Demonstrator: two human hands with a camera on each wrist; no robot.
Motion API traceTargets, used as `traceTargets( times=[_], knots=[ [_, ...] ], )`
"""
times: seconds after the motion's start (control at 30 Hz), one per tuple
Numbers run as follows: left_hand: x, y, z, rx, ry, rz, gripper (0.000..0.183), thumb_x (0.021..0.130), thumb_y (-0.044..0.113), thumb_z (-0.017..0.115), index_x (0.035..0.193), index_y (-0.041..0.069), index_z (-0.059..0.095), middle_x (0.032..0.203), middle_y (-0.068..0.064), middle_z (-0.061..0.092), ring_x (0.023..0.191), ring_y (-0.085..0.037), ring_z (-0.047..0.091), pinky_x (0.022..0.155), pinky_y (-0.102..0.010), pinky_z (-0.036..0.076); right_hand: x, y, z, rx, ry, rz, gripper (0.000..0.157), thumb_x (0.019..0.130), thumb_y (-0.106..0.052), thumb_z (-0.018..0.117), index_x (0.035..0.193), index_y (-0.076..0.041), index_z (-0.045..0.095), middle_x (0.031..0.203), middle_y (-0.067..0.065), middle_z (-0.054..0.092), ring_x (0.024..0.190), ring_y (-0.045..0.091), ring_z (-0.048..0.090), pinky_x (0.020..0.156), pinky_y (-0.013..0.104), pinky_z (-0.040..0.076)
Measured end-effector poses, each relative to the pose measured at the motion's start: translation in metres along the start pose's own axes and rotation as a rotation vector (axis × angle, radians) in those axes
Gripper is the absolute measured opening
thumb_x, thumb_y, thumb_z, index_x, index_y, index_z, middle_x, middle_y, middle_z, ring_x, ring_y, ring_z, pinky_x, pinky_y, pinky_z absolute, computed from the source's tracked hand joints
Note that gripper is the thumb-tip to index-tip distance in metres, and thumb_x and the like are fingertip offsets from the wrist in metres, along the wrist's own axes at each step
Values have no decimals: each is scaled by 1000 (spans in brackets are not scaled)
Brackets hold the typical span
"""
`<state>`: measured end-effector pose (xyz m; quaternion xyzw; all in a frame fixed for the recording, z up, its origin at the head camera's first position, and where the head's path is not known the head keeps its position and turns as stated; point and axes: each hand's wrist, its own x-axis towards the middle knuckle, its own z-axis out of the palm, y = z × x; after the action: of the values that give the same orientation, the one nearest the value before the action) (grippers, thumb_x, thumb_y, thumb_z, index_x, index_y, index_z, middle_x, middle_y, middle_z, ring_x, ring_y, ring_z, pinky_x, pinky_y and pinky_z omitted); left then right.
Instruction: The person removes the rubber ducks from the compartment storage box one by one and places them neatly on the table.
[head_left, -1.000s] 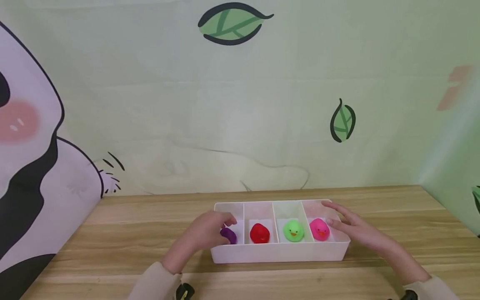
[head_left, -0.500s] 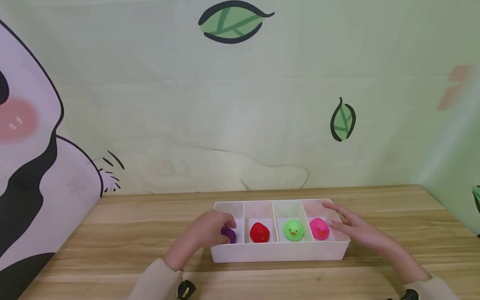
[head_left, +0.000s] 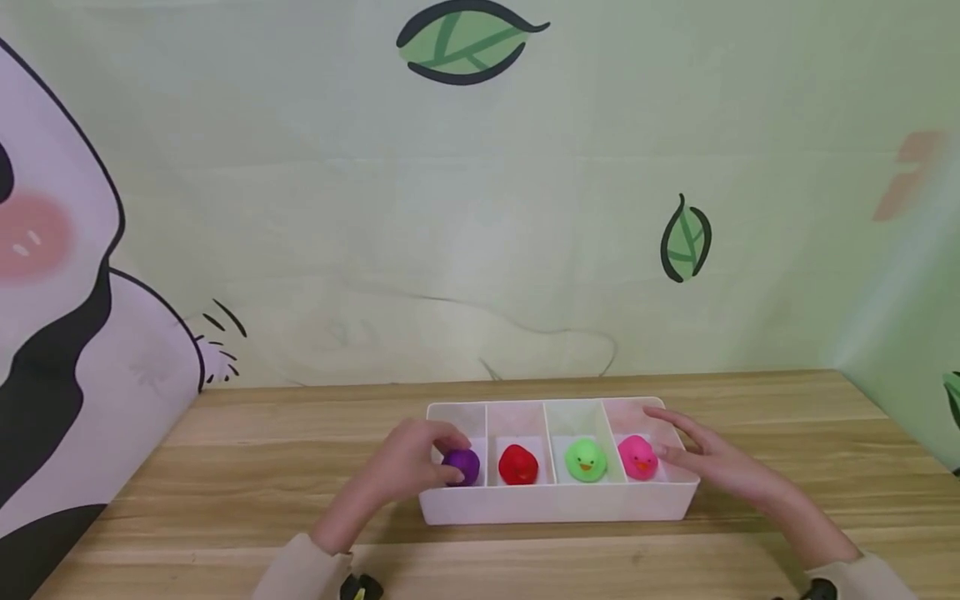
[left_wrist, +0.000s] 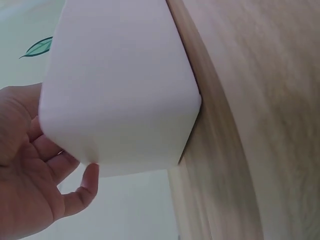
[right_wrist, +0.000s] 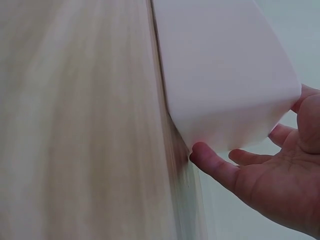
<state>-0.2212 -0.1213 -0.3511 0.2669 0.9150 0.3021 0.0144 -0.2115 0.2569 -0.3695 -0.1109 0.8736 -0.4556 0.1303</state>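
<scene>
While your left hand (head_left: pixel 411 460) reaches over the left end of the long white plastic tray (head_left: pixel 557 505), its thumb and index finger narrow around a smooth purple ball (head_left: pixel 465 465), apparently pinching it. That ball is in the leftmost compartment, just below and left of the frame's centre; how firmly you hold it cannot be told, since the tray's wall hides it from the left wrist view.

Your right hand (head_left: pixel 711 457), toward the lower right of the frame, grips nothing: its fingers extend wide over the tray's right end, one fingertip at the outer end wall in the right wrist view, probably to steady it. Its thumb is just beside a bright pink, round, duck-faced toy (head_left: pixel 637 457); whether they touch is unclear.

Between those, a rounded red toy (head_left: pixel 517 465) and a lime-green, duck-faced ball (head_left: pixel 586 460) each occupy one compartment, the dividers presumably keeping the pieces apart. Pale wood-grain tabletop (head_left: pixel 525 562) supports the tray within your reach.
</scene>
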Motion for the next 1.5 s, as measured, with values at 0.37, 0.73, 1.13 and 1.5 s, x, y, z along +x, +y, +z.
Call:
traceTargets(
  times=[0.37, 0.73, 1.13, 1.5],
  knots=[
    [-10, 7, -15, -101, 167, -57, 22, 72, 7, 75, 93, 10, 71, 83, 3, 67, 82, -12, 57, 72, -34, 47, -2, 0, -1, 25, 1, -34, 59, 93, -31, 50, 143, -13, 25, 147, 28, 8, 128, 55, 10, 90, 72, 23],
    [-21, -1, -39, -177, 302, -118, 23, 74, 7, 74, 96, 9, 71, 94, -3, 69, 89, -17, 58, 72, -31, 47, 0, 4, -1, 30, -7, -59, 59, 92, -28, 52, 143, -13, 25, 147, 27, 10, 124, 57, 21, 87, 70, 29],
    [-38, -35, -64, -151, 344, -182, 28, 76, 9, 72, 103, 3, 68, 98, -10, 68, 93, -22, 58, 74, -32, 47, -1, 3, 0, 26, 2, -48, 60, 91, -29, 53, 143, -13, 26, 146, 28, 12, 123, 58, 22, 87, 68, 33],
    [-50, -71, -79, -177, 349, -241, 34, 79, 12, 70, 109, -2, 64, 107, -18, 64, 98, -29, 59, 71, -25, 52, -1, 2, -1, 35, 2, -44, 61, 91, -29, 54, 143, -12, 27, 146, 28, 11, 124, 58, 18, 87, 68, 32]
  ],
)
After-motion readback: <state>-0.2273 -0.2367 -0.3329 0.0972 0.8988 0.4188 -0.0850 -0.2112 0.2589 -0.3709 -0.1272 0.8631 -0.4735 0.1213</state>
